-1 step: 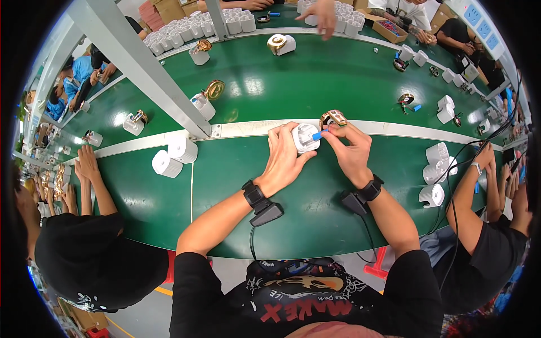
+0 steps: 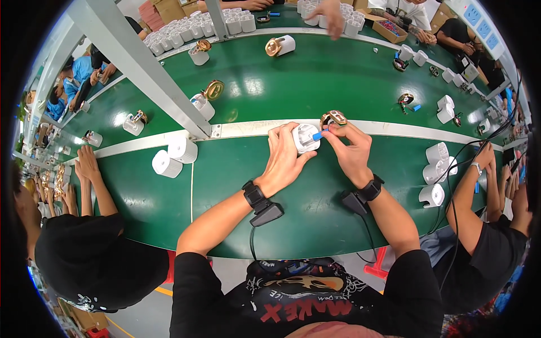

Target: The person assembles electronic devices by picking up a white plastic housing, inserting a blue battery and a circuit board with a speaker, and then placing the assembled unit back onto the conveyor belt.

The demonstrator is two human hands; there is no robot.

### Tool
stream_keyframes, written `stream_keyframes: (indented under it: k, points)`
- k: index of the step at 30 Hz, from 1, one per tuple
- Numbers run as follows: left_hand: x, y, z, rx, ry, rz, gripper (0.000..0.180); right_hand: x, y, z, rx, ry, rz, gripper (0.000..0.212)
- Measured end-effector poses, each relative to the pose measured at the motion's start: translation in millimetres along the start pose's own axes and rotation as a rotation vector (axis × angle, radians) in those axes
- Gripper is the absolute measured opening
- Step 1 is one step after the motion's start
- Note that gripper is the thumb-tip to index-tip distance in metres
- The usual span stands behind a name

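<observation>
Over the far edge of the near green worktop, my left hand (image 2: 283, 158) wraps round a white plastic housing (image 2: 305, 145), its hollow end facing up toward me. My right hand (image 2: 352, 151) pinches a small blue cylinder (image 2: 318, 136) between thumb and fingers; its tip lies at the housing's opening. How far it goes inside, I cannot tell. Just beyond my right fingers is a gold-rimmed round part (image 2: 333, 118), next to the white rail. Whether it is joined to the cylinder is hidden by my fingers.
Two white housings (image 2: 174, 155) stand at my left, several more (image 2: 435, 163) at my right beside black cables (image 2: 449, 186). A grey post (image 2: 141, 62) rises at the rail (image 2: 248, 129). Beyond, gold-topped units sit on the green surface (image 2: 259, 79). Co-workers sit on both sides; one's hand (image 2: 329, 17) reaches in.
At the far side, the white unit with the gold part has turned and shifted slightly left. A co-worker's hand above it has moved a little right. My hands look unchanged.
</observation>
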State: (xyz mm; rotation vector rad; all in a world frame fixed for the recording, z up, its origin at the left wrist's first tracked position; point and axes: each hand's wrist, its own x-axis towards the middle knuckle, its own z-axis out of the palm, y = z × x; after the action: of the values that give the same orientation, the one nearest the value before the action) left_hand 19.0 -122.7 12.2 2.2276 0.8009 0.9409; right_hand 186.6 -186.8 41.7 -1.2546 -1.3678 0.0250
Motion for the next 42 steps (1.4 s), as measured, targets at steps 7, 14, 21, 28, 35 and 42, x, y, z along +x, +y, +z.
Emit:
stream_keyframes:
  k: [7, 14, 21, 28, 35, 42]
  points:
    - [1.7, 3.0, -3.1, 0.03, -0.012, 0.004, 0.078, 0.1, -4.5, 1.6, -0.067, -0.024, -0.017, 0.015]
    - [2.2, 3.3, -1.4, -0.003, -0.027, -0.069, 0.078, -4.0, 0.0, 2.7, -0.108, -0.08, -0.064, 0.015]
    - [2.0, -3.4, 1.8, -0.081, 0.034, -0.053, 0.077, -7.7, -5.9, 8.4, -0.167, -0.174, -0.063, 0.008]
    - [2.6, -1.0, -0.5, -0.004, 0.031, -0.103, 0.077, -12.3, -3.7, 9.8, -0.049, -0.286, 0.231, 0.015]
    - [2.8, -2.4, 0.7, 0.012, 0.019, -0.118, 0.079, -17.1, -1.1, 12.0, 0.06, -0.279, 0.393, 0.019]
    - [5.0, -4.2, 1.8, 0.021, 0.005, -0.094, 0.08, -17.2, 6.6, 15.9, 0.118, -0.275, 0.491, 0.024]
